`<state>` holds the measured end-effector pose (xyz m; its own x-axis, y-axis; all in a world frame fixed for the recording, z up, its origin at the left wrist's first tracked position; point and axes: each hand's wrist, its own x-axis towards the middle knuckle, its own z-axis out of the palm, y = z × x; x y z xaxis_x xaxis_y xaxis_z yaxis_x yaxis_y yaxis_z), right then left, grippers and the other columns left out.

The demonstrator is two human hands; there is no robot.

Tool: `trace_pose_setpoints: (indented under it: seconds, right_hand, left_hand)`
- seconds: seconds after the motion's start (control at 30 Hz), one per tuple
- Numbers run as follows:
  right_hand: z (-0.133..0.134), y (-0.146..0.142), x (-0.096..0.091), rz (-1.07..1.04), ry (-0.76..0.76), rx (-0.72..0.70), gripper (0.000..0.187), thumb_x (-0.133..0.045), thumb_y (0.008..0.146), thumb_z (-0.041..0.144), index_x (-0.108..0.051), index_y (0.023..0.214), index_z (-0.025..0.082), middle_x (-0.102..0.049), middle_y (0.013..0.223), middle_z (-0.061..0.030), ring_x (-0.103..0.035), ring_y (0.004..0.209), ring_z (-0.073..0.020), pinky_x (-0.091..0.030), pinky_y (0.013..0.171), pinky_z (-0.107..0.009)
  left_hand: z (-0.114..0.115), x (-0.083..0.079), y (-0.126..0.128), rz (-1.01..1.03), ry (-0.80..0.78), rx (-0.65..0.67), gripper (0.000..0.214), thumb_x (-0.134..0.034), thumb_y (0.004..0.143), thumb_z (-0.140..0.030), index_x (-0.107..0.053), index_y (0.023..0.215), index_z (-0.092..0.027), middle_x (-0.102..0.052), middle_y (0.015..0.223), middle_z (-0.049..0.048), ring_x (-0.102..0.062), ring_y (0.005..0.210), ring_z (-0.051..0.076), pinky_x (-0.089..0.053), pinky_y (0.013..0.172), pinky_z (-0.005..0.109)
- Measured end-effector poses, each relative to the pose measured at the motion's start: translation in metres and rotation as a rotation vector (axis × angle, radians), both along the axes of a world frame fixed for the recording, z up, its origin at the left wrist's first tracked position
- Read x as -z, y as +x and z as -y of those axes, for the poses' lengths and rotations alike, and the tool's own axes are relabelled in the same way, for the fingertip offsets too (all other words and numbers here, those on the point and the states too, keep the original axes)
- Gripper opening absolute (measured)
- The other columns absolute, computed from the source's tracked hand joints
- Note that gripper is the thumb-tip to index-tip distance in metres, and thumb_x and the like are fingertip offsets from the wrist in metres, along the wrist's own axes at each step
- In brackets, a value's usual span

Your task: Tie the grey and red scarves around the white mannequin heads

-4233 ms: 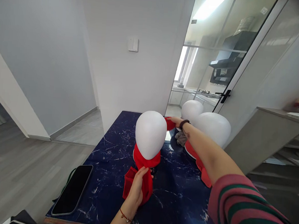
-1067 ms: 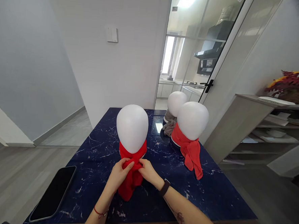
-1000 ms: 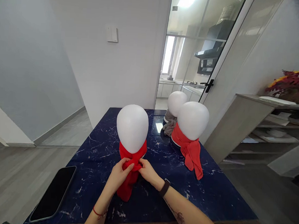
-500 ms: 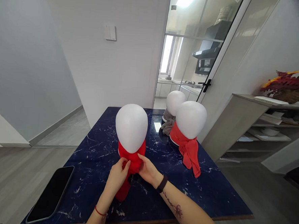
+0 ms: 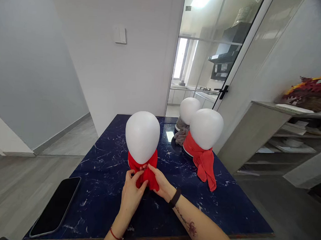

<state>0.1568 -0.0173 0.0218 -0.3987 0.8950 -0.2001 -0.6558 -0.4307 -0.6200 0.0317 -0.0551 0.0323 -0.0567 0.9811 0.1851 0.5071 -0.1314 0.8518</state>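
Observation:
A white foam mannequin head (image 5: 142, 135) stands on the dark blue marble table (image 5: 103, 167) with a red scarf (image 5: 146, 170) wound round its neck. My left hand (image 5: 132, 195) pinches the scarf's hanging part just below the neck, fingers closed on the cloth. My right hand (image 5: 160, 183), with a black band on its wrist, grips the same bunch of red cloth from the right side. Both hands meet at the front of the neck.
A second white head (image 5: 206, 128) wearing a red scarf (image 5: 205, 162) stands to the right, with a third head (image 5: 187, 110) in a grey scarf behind it. A black phone (image 5: 54, 207) lies at the table's near left corner. Shelves and a glass door stand on the right.
The scarf's long hanging end has been drawn up into my hands, so it hangs much shorter now. Earlier, my right arm reached behind the head; both hands now work at the front.

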Motion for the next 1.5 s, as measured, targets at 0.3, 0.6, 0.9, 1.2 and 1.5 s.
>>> trace_pose_setpoints:
  seconds: [0.3, 0.6, 0.9, 1.2, 1.5]
  right_hand:
    - [0.003, 0.025, -0.002, 0.881, 0.367, 0.269, 0.037, -0.070, 0.067, 0.049, -0.065, 0.077, 0.014, -0.065, 0.074, -0.0032, -0.056, 0.068, -0.0149, -0.043, 0.064, -0.026]
    - [-0.004, 0.046, -0.002, 0.646, 0.372, -0.076, 0.025, -0.071, 0.066, 0.034, -0.063, 0.074, 0.011, -0.053, 0.060, 0.0039, -0.037, 0.049, -0.0038, -0.025, 0.048, -0.019]
    - [-0.030, 0.068, -0.014, 0.118, 0.053, 0.397, 0.019, -0.071, 0.067, 0.024, -0.059, 0.081, 0.019, -0.068, 0.079, -0.0007, -0.066, 0.074, -0.0148, -0.049, 0.071, -0.028]
    - [-0.027, 0.073, -0.017, -0.181, 0.074, 0.525, 0.005, -0.061, 0.075, 0.020, -0.057, 0.076, 0.023, -0.068, 0.084, 0.0023, -0.064, 0.090, -0.0157, -0.046, 0.090, -0.038]
    - [0.024, 0.039, -0.020, 0.431, 0.704, -0.650, 0.011, -0.067, 0.065, 0.021, -0.067, 0.073, 0.013, -0.064, 0.071, 0.0000, -0.055, 0.066, -0.0112, -0.042, 0.068, -0.022]
  left_hand:
    - [-0.002, 0.006, -0.001, 0.006, 0.130, -0.018, 0.022, -0.053, 0.081, -0.033, -0.069, 0.091, -0.022, -0.047, 0.104, 0.0063, -0.054, 0.091, 0.021, -0.046, 0.087, 0.040]
    - [-0.016, 0.012, -0.034, 0.206, 0.020, 0.031, 0.051, -0.070, 0.063, -0.028, -0.053, 0.110, -0.021, -0.052, 0.103, 0.0051, -0.059, 0.089, 0.021, -0.049, 0.082, 0.038]
    - [-0.038, 0.011, -0.066, 0.074, -0.090, -0.038, 0.023, -0.062, 0.063, -0.028, -0.051, 0.081, -0.019, -0.061, 0.074, 0.0001, -0.061, 0.064, 0.017, -0.043, 0.055, 0.025]
    - [-0.043, 0.026, -0.066, 0.011, -0.111, -0.029, 0.013, -0.061, 0.066, -0.030, -0.061, 0.071, -0.018, -0.064, 0.070, 0.0025, -0.059, 0.066, 0.019, -0.042, 0.061, 0.026]
    - [-0.030, 0.019, -0.003, 0.858, -0.369, 0.094, 0.027, -0.069, 0.065, -0.033, -0.062, 0.084, -0.013, -0.070, 0.076, 0.0060, -0.064, 0.065, 0.018, -0.048, 0.065, 0.029]
